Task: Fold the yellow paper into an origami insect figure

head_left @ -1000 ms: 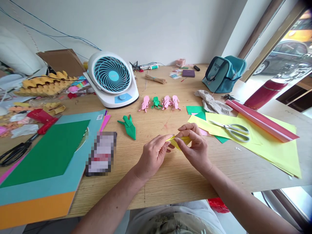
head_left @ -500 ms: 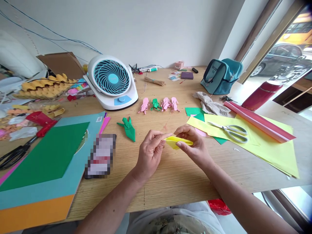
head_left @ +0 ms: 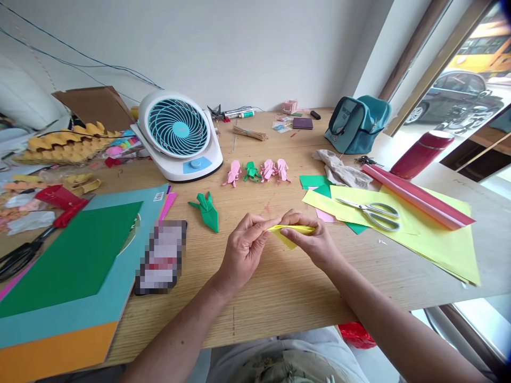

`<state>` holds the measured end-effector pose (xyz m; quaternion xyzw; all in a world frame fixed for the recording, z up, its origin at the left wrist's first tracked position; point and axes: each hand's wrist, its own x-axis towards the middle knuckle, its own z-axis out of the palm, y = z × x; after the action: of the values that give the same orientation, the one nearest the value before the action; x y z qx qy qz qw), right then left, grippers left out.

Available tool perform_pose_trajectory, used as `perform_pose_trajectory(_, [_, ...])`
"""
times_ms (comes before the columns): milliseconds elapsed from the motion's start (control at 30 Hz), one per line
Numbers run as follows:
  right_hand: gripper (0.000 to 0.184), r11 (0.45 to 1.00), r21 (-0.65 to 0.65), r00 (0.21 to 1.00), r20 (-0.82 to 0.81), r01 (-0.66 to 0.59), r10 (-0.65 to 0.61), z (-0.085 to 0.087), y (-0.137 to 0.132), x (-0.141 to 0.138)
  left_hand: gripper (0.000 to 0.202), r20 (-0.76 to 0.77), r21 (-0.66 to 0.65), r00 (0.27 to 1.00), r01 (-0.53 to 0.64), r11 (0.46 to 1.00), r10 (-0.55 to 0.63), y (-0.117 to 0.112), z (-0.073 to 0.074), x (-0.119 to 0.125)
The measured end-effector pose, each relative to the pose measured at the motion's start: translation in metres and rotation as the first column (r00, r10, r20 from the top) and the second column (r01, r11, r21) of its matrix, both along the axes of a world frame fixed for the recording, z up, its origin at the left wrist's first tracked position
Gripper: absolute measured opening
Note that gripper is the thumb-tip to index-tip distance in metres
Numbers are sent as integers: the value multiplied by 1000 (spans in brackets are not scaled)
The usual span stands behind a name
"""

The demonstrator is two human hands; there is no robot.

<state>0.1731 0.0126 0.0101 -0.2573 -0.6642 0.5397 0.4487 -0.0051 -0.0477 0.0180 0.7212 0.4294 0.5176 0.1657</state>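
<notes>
A small folded piece of yellow paper (head_left: 288, 240) is held between both hands above the near middle of the table. My left hand (head_left: 248, 246) pinches its left corner. My right hand (head_left: 309, 235) grips the right part, thumb in front and fingers behind, pressing along the upper edge. Beyond the hands stand several finished origami figures, pink (head_left: 268, 170) and green (head_left: 251, 171). A green folded paper piece (head_left: 207, 211) with pointed ends lies left of my left hand.
Scissors (head_left: 375, 211) lie on yellow sheets (head_left: 443, 244) at the right, beside a red roll (head_left: 419, 198) and a red bottle (head_left: 422, 154). A fan (head_left: 179, 133) stands at the back left. Coloured sheets (head_left: 80, 255) and a phone (head_left: 162, 258) are at the left.
My right hand has moved slightly left along the yellow paper, its thumb and fingers closing in on the upper edge. The paper looks flatter. The whole view has shifted a little.
</notes>
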Motion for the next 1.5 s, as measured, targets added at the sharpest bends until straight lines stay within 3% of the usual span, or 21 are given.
perform_pose_trajectory(233, [8, 994, 96, 998, 25, 55, -57, 1, -3, -2, 27, -18, 7, 996, -90, 996, 91, 1, -2, 1])
perform_pose_trajectory(433, [13, 981, 185, 991, 110, 59, -81, 7, 1, 4, 30, -132, 76, 983, -119, 990, 128, 1, -3, -1])
perform_pose_trajectory(700, [9, 843, 534, 949, 230, 62, -215, 10, 2, 8, 34, -308, 58, 947, -75, 995, 90, 2, -3, -3])
perform_pose_trajectory(800, [8, 805, 592, 938, 259, 36, -232, 8, 0, 7, 35, -312, 45, 948, -44, 998, 56, 2, -4, -3])
perform_pose_trajectory(1033, [6, 829, 555, 952, 214, 67, -220, 7, -4, 4, 29, -221, 33, 975, 6, 999, 1, 1, -2, 0])
perform_pose_trajectory(1267, [16, 880, 467, 962, 191, 86, -195, 6, -6, 1, 6, 24, -40, 993, -112, 993, 113, 0, 1, 4])
perform_pose_trajectory(1500, [20, 891, 443, 965, 171, 103, -196, 6, -8, 1, 6, 115, -92, 988, -94, 991, 104, -1, 2, 5])
